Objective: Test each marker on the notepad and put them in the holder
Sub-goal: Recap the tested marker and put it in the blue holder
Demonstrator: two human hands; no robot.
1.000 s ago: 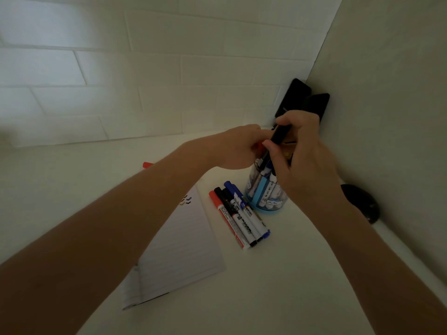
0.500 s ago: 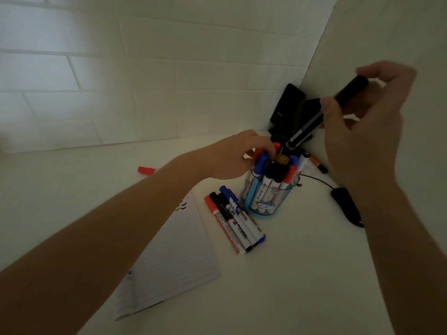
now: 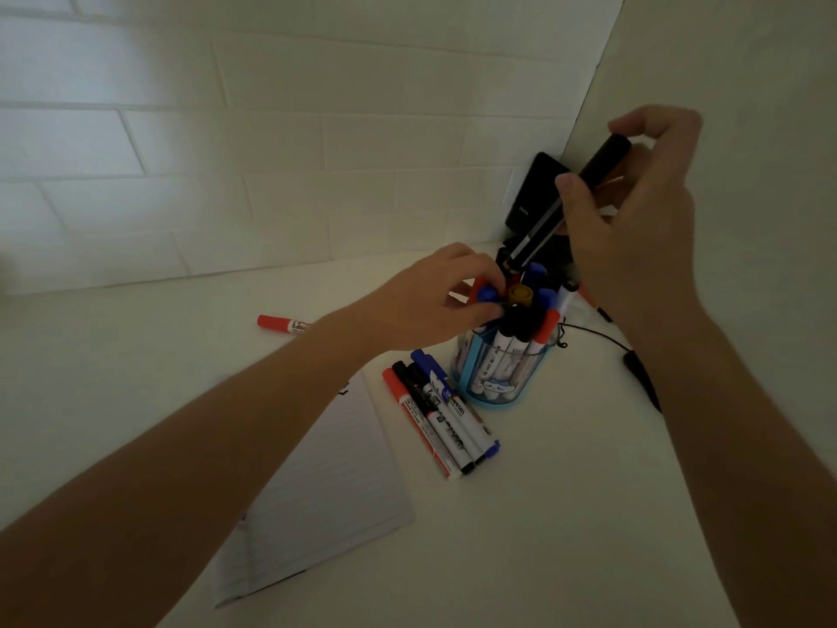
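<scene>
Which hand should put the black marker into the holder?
The right hand. It pinches the black marker, which tilts with its lower end just above the holder. The left hand is busy, its fingers curled round marker caps in the holder.

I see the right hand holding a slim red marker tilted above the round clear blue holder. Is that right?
No: the head view shows the slim marker in the right hand is black, not red; it is tilted above the round clear blue holder.

Low left hand (image 3: 432,303), raised right hand (image 3: 634,237), fingers (image 3: 571,185) of both curled.
</scene>
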